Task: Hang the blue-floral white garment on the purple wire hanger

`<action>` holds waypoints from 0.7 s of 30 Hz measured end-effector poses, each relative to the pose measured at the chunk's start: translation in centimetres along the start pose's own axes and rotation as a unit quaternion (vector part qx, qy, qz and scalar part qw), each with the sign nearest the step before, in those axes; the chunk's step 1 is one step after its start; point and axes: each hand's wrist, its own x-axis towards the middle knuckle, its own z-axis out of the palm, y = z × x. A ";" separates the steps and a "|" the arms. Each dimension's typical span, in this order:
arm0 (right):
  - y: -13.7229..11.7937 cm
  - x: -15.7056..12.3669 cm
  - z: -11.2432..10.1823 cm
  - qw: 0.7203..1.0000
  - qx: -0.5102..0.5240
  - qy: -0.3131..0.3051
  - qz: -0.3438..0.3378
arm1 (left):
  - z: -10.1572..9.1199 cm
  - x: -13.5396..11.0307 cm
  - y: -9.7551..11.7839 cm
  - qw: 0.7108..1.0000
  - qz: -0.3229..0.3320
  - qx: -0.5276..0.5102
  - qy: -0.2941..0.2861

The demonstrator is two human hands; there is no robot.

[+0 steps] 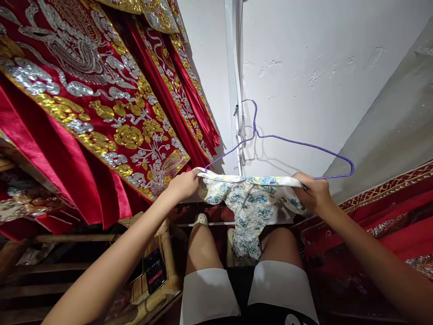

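Note:
A purple wire clothes hanger (297, 141) hangs by its hook in front of the white wall, tilted to the right. A white garment (252, 203) with a blue and yellow floral print droops below it, its white band stretched along the hanger's lower bar. My left hand (186, 184) pinches the left end of that band near the hanger's left corner. My right hand (313, 192) is closed around the band's right end, beside the lower bar; the hanger's right corner sticks out past it. The garment's lower part hangs bunched between my knees.
Red cloth (128, 113) with gold and silver sequin embroidery hangs at the left. A phone (155, 271) with a lit timer lies on a bamboo seat (171, 257) at lower left. More red trimmed fabric (389, 225) is at the right. White wall (304, 67) stands ahead.

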 end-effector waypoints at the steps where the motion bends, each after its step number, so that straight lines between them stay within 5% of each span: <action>1: -0.1 0.0 0.1 1.000 0.008 0.003 0.004 | 0.0 0.4 -0.2 0.999 0.009 -0.026 0.023; 5: -0.4 -0.1 0.7 0.999 0.051 0.015 0.003 | -0.3 2.0 -0.2 0.971 0.087 -0.180 0.131; 12: -0.6 -0.2 1.8 0.987 0.143 -0.069 0.000 | -1.6 2.0 3.3 0.858 0.294 -0.357 0.222; 21: 0.0 -0.6 -2.1 0.987 0.021 0.126 0.099 | -1.2 0.4 3.4 0.874 0.237 -0.312 0.288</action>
